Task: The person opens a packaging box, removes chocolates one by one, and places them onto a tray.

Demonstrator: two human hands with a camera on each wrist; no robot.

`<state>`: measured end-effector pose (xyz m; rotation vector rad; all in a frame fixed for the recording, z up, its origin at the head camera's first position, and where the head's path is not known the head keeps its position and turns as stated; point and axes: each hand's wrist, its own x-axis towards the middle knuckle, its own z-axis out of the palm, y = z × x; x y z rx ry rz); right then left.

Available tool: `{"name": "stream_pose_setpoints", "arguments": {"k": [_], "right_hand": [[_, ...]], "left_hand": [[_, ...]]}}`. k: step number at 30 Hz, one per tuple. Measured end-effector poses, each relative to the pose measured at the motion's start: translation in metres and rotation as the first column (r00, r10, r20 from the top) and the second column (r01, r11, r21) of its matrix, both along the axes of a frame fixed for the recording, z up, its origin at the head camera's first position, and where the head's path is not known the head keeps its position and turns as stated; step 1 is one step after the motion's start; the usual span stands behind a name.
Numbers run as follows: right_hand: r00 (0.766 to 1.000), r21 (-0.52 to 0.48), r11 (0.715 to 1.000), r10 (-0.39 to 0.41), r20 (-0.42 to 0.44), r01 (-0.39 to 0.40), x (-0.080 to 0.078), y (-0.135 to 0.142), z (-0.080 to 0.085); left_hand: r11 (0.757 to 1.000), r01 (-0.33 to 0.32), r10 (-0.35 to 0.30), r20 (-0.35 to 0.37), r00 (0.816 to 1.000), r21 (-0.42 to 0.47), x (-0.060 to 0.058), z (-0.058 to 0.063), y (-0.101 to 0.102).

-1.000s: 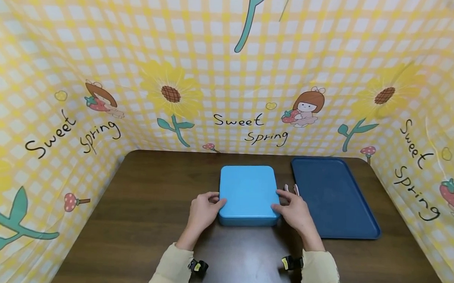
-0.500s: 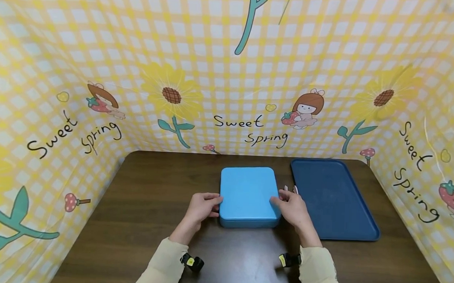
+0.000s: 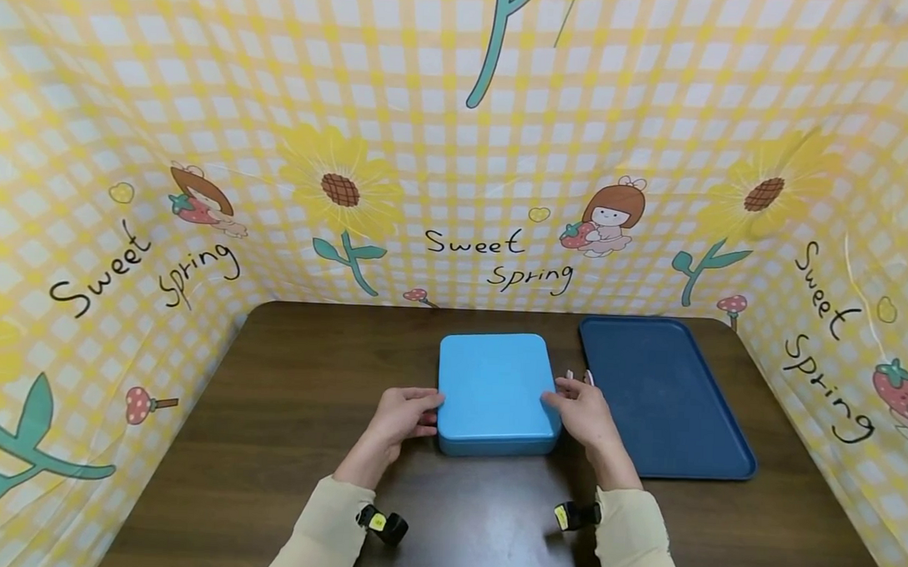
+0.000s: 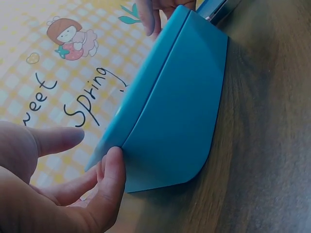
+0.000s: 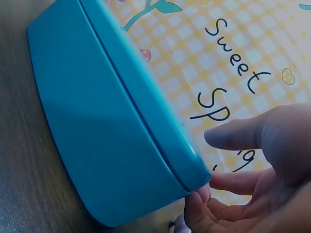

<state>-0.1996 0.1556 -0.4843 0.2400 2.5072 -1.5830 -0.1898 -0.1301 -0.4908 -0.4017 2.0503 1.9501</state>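
Observation:
A light blue lidded box (image 3: 495, 389) sits flat on the table between my hands, its lid on and a seam running round its side. My left hand (image 3: 403, 413) holds the left edge, its fingertips at the seam in the left wrist view and its thumb near the lid's top. On the opposite edge, my right hand (image 3: 585, 413) has its thumb over the lid's rim and fingers bent against the side. The right wrist view shows those fingertips (image 5: 197, 206) at the lid's corner by the seam. The inside of the box is hidden.
A dark blue tray (image 3: 660, 399) lies to the right of the box. Two pale, thin tips (image 3: 589, 377) of some object show behind my right hand, mostly hidden. A yellow checked cloth (image 3: 458, 167) encloses the back and sides of the brown wooden table (image 3: 284, 419).
My left hand has changed its hold, its fingers now lower along the box's left side. The right thumb has shifted up slightly on the rim. The box has stayed in place.

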Motion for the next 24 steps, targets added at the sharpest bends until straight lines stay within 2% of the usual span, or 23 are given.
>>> {"name": "stream_pose_setpoints", "arguments": {"k": [10,24], "right_hand": [[0.994,-0.113,0.99,-0.078,0.076,0.086,0.0013,0.0055,-0.0017],[0.996,-0.147,0.987,-0.052,0.075,0.062,0.0006,0.0057,-0.0083]], "left_hand": [[1.0,0.001,-0.001,0.02,1.0,0.001,0.0009,-0.0032,0.0024],[1.0,-0.004,0.004,-0.005,1.0,0.015,0.0049,-0.0051,-0.0002]]}}
